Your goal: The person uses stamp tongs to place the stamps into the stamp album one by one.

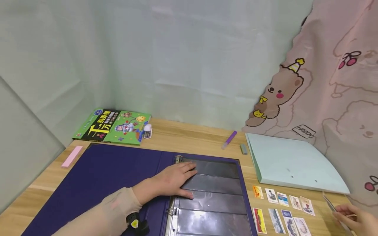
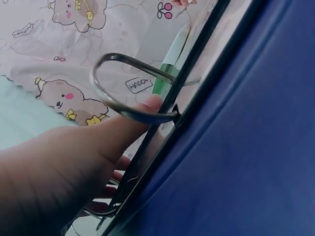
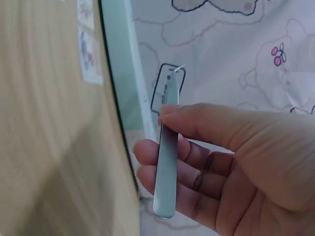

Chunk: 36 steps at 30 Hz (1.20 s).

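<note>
My left hand [image 1: 172, 180] rests with extended fingers on a black page with clear strip pockets [image 1: 215, 200], beside the metal rings of a dark blue binder [image 1: 124, 173] lying spread on the table. In the left wrist view the thumb is close to a ring [image 2: 110, 93]. My right hand [image 1: 355, 218] pinches metal tweezers [image 3: 167, 167] between thumb and fingers at the table's right side, their tips pointing away from the palm. Left of that hand lie several small stamps in two rows, among them a red and yellow stamp [image 1: 260, 220] and an orange one [image 1: 258, 192].
Behind the stamps lies a light blue folder [image 1: 292, 160]. A purple pen [image 1: 229, 139] and a grey-green eraser-like block [image 1: 243, 149] are beyond the binder. At the back left are a green book [image 1: 113, 126], a small white device [image 1: 148, 131] and a pink strip [image 1: 72, 156].
</note>
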Each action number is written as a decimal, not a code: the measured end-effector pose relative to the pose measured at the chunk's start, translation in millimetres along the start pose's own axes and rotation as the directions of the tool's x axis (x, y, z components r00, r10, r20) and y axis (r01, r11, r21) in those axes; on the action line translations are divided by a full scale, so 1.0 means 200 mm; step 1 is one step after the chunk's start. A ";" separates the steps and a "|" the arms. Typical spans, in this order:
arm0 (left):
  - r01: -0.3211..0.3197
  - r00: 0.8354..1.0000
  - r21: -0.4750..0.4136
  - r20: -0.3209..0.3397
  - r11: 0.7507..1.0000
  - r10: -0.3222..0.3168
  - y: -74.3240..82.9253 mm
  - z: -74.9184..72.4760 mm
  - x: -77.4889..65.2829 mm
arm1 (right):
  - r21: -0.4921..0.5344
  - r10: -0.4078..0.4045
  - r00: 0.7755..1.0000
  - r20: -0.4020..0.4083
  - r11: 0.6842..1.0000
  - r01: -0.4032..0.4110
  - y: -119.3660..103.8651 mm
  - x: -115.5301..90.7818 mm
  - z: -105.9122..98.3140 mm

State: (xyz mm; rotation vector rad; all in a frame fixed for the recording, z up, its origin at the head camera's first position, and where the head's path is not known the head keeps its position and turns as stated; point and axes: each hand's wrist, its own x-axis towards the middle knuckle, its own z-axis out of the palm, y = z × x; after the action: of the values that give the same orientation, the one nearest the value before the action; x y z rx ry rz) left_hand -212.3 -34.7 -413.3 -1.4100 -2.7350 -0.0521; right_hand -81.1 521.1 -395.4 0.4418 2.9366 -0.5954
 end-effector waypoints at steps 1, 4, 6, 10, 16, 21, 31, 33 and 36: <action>0.000 1.000 -0.014 0.009 1.000 0.000 0.00 0.00 0.00 | 0.003 -0.023 1.000 -0.018 1.000 0.023 -0.02 -0.01 0.00; 0.006 1.000 -0.036 0.017 0.999 -0.005 0.00 0.00 0.00 | 0.048 -0.144 0.986 -0.080 0.988 0.148 -0.05 -0.04 -0.01; 0.009 1.000 -0.041 0.011 0.999 -0.009 0.00 0.00 0.00 | 0.070 -0.212 0.972 -0.104 0.973 0.220 -0.08 -0.05 -0.01; 0.007 1.000 -0.050 -0.006 0.999 -0.008 -0.01 0.00 0.02 | 0.077 -0.278 0.955 -0.098 0.955 0.286 -0.12 -0.07 -0.04; 0.001 1.000 -0.079 -0.014 0.997 -0.002 -0.01 0.00 0.02 | 0.048 -0.327 0.941 -0.088 0.942 0.332 -0.22 -0.08 -0.06; 0.005 1.000 -0.092 -0.013 0.996 -0.006 -0.01 0.00 0.01 | 0.037 -0.330 0.943 -0.047 0.942 0.332 -0.30 -0.09 -0.08; 0.003 1.000 -0.108 -0.030 0.994 -0.006 -0.02 0.01 0.01 | 0.161 -0.459 0.888 -0.027 0.874 0.458 -0.44 -0.08 -0.03; 0.000 0.999 -0.109 -0.035 0.994 -0.003 -0.02 0.02 0.01 | 0.180 -0.489 0.872 -0.015 0.857 0.483 -0.45 -0.07 -0.02; -0.002 0.999 -0.108 -0.035 0.994 -0.002 -0.02 0.02 0.01 | 0.234 -0.528 0.849 0.036 0.830 0.506 -0.48 -0.06 0.01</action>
State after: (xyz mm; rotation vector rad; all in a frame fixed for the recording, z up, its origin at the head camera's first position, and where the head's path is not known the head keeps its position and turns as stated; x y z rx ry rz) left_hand -217.5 -34.7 -417.0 -1.4206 -2.7415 -0.2263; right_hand -98.1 433.7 -359.8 -0.3890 2.8925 -0.9695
